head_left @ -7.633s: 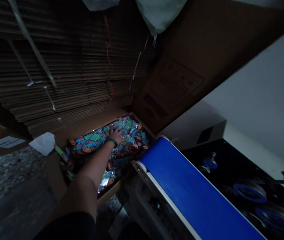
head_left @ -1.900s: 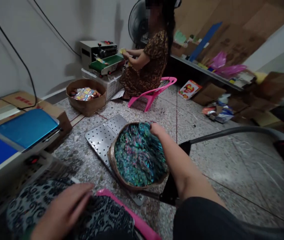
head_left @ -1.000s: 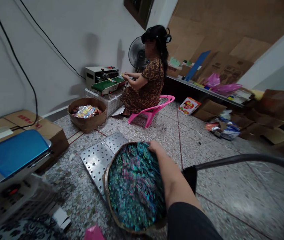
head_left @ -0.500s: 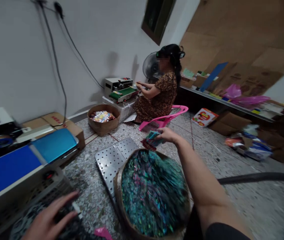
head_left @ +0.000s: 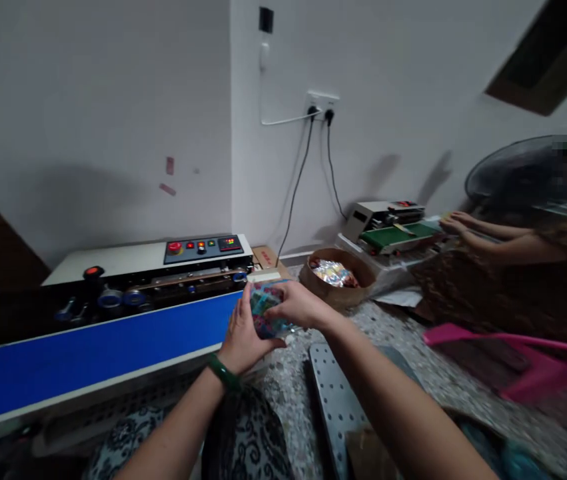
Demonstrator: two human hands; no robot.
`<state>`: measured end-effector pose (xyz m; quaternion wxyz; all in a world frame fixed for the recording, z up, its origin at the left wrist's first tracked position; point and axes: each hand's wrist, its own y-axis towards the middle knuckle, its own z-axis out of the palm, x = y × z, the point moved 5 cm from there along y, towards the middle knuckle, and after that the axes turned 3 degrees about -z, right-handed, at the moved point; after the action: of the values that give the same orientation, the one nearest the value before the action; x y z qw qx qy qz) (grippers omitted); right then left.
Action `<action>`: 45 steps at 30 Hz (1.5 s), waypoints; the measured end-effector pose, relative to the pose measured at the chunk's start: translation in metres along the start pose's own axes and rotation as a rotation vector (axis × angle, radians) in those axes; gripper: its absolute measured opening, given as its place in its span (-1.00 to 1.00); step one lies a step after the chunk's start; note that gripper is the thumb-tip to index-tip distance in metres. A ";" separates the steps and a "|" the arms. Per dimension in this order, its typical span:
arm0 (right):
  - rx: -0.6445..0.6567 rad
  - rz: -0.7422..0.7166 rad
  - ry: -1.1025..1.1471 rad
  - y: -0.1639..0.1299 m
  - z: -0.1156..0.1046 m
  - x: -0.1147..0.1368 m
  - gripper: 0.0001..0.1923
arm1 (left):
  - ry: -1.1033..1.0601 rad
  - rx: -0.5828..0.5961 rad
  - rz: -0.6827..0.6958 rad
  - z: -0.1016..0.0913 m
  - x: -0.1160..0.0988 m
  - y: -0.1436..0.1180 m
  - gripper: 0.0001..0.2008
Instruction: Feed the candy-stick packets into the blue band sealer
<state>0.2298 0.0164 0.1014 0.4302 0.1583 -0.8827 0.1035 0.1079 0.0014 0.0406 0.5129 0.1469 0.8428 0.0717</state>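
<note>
A small colourful plastic packet (head_left: 263, 307), mostly blue with green and pink patches, is between my two hands above the near end of the blue belt (head_left: 163, 347) of a sealing machine. My right hand (head_left: 298, 307) grips it from the right, fingers bent over its face. Around its left and lower side is my left hand (head_left: 243, 337), thumb stretched out beneath; a dark green bangle (head_left: 224, 373) circles that wrist. Behind the belt stands the machine's control panel (head_left: 203, 249), with lit buttons and a red digital display.
A round brown container (head_left: 308, 277) holds shiny packets. Beyond it, a co-worker's hands (head_left: 456, 223) are at a second machine with a green belt (head_left: 398, 235). A perforated metal plate (head_left: 336, 393) lies on the speckled floor, and a pink chair (head_left: 528, 363) stands at right.
My view has swung left towards the blue-belt machine. My right hand has brought the packet from above the round container of packets over to my left hand, which now holds it too.
</note>
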 end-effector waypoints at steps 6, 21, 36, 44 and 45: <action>0.175 -0.087 0.099 0.048 0.036 0.013 -0.72 | -0.563 0.450 -0.353 -0.044 0.043 0.010 -0.56; -0.378 -0.017 0.556 0.082 0.120 -0.034 -0.59 | -1.222 -0.078 -0.601 -0.059 0.097 0.011 -0.63; -0.345 -0.069 0.810 0.083 0.130 -0.048 -0.74 | -1.185 -0.158 -0.631 -0.051 0.112 0.011 -0.61; -0.550 0.127 1.055 0.066 0.090 -0.095 -0.56 | -1.039 -0.224 -0.736 -0.062 0.120 0.009 -0.60; -0.577 0.151 1.060 0.065 0.084 -0.104 -0.59 | -1.041 -0.230 -0.745 -0.064 0.121 0.009 -0.60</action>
<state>0.2048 0.0700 -0.0355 0.8281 -0.1009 -0.5496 -0.0452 0.0004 0.0508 -0.0288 0.8571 -0.1956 0.4656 -0.1019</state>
